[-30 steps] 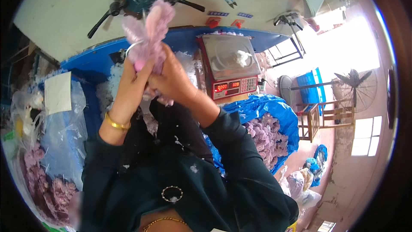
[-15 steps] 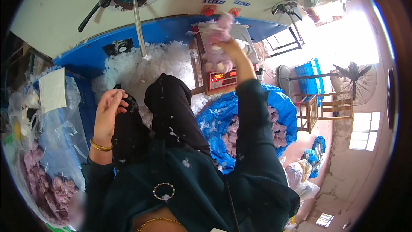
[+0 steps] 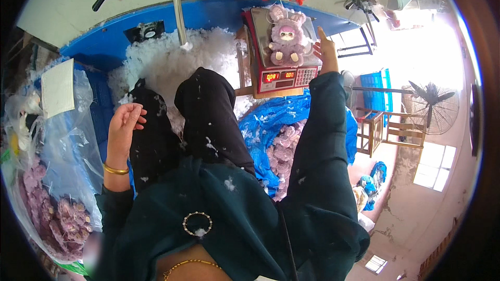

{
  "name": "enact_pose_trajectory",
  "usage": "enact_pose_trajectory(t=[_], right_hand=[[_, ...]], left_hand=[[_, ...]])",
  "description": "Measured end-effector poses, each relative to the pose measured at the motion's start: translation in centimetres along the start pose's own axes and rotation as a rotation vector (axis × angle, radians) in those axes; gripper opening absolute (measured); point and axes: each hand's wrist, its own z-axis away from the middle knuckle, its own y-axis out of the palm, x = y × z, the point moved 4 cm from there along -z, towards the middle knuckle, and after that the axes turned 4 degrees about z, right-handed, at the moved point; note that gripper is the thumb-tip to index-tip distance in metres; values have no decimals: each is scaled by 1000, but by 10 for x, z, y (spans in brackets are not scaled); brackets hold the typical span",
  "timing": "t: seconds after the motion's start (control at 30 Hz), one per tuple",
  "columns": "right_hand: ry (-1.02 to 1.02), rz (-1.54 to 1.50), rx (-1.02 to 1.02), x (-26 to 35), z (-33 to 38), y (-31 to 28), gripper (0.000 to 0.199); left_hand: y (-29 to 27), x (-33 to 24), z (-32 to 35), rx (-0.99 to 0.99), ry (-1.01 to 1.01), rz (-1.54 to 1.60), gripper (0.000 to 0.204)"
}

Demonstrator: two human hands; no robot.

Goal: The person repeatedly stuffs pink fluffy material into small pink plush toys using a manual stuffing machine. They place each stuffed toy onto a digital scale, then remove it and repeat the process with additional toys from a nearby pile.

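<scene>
A lilac plush bunny doll (image 3: 287,39) with long ears and a pale face lies face up on the metal pan of a red-sided weighing scale (image 3: 257,47), whose display is lit. Just right of the pan, my right hand (image 3: 326,53) is open and apart from the doll, fingers extended. My left hand (image 3: 124,124) is above my left thigh, fingers curled in and thumb against them. Nothing shows in its grip.
White stuffing fluff (image 3: 166,62) fills the blue bin beyond my knees, under a metal nozzle tube (image 3: 179,13). A blue bag (image 3: 260,125) of lilac plush pieces stands right of my legs. On my left is a clear bag (image 3: 78,145) with more plush. A fan (image 3: 429,104) stands far right.
My right hand has let go of the plush doll on the scale pan and drawn off to the right. The scale's reading has changed. My left hand stays near my thigh.
</scene>
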Motion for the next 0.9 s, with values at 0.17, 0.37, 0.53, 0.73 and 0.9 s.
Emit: enact_pose_trajectory(t=[0.17,0.37,0.53,0.73,0.9], right_hand=[[-270,81,446,38,51,41,56],[-806,453,832,82,227,107,49],[-1335,47,838,100,377,71,75],[-956,-514,590,136,357,111,67],[-726,-827,726,195,331,144,45]], left_hand=[[21,-3,-3,102,38,-29,21],[18,5,9,97,52,-162,23],[39,-18,22,224,535,-248,51],[100,-72,1,438,363,233,70],[111,-98,-37,244,444,532,57]])
